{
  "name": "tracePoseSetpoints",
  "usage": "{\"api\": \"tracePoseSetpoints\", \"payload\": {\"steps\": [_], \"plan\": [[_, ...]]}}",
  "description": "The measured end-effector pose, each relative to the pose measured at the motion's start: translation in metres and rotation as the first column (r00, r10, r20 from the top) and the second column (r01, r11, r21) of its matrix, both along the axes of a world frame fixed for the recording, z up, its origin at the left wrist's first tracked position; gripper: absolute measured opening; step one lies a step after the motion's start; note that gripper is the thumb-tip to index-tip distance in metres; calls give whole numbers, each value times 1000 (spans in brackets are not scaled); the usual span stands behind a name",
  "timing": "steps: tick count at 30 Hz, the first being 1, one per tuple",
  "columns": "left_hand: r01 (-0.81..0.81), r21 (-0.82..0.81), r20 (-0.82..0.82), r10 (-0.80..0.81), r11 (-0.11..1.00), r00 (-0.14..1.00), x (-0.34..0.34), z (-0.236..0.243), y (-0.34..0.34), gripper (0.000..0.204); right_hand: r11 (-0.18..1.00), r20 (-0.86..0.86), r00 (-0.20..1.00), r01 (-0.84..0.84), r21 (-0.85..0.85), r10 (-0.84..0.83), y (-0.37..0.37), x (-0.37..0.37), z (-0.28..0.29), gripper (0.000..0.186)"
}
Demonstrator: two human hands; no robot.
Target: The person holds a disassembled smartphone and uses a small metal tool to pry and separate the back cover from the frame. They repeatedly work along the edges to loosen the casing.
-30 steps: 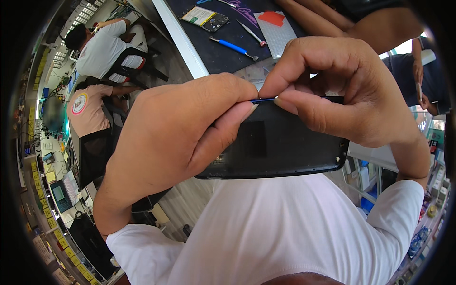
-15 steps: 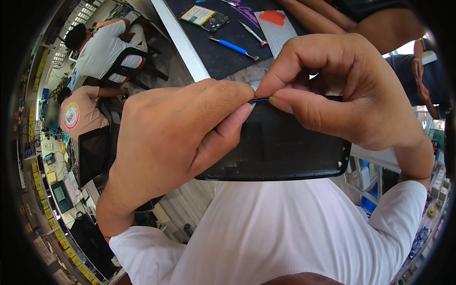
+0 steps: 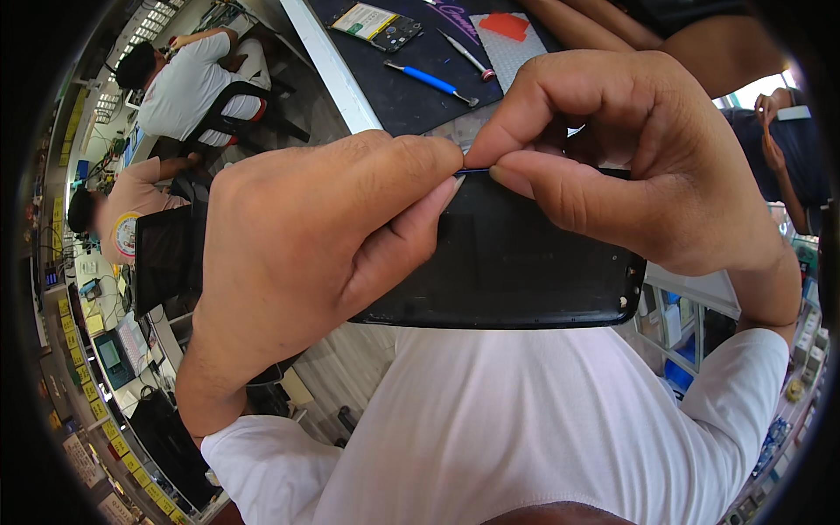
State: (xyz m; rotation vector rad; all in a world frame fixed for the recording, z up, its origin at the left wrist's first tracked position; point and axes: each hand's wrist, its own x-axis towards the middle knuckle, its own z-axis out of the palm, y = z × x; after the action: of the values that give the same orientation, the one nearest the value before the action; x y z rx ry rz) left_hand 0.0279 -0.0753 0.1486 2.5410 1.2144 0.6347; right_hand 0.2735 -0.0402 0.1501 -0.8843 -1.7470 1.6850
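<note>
Because both hands crowd the centre of the frame, much of the black phone back cover point(image 3: 507, 262) is hidden: its left end disappears under the left hand point(image 3: 315, 254) and its upper edge under the right hand point(image 3: 630, 157), so only the lower middle and the rounded lower right corner show clearly. The cover is a thin, matt, dark plastic panel with a raised rim and a few pale specks near that corner. At its upper edge, centre of the frame, a thin blue strip point(image 3: 472, 171) is barely visible; only a short sliver shows between the fingertips, and what it is made of cannot be made out.

The left hand comes up from the lower left, knuckles toward the camera, fingers curled around the cover's left end, thumb and forefinger pressed together on the strip. The right hand arches down from the upper right, wrist bent, its thumb and forefinger pinching the same strip from the other side, the remaining fingers folded over the cover's top.

Behind the hands, at the top of the frame, a dark work mat point(image 3: 411, 87) carries a blue-handled screwdriver point(image 3: 429, 80), metal tweezers point(image 3: 464, 54) and a red triangular pick point(image 3: 504, 24), all partly cut off by the hands or the frame's edge. In the upper left, a seated person in a white shirt point(image 3: 188, 79) is small and bent by the lens.
</note>
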Motion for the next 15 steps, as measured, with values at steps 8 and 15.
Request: {"api": "tracePoseSetpoints", "payload": {"steps": [8,15], "plan": [[-10,-118,127,25,993,992,3,-1,-1,18,999,-72,997,-34,21,35,5,3,-13,9],[17,-264,95,8,964,995,0,0,3,18,986,44,996,-67,-150,75,19,8,-15,6]]}}
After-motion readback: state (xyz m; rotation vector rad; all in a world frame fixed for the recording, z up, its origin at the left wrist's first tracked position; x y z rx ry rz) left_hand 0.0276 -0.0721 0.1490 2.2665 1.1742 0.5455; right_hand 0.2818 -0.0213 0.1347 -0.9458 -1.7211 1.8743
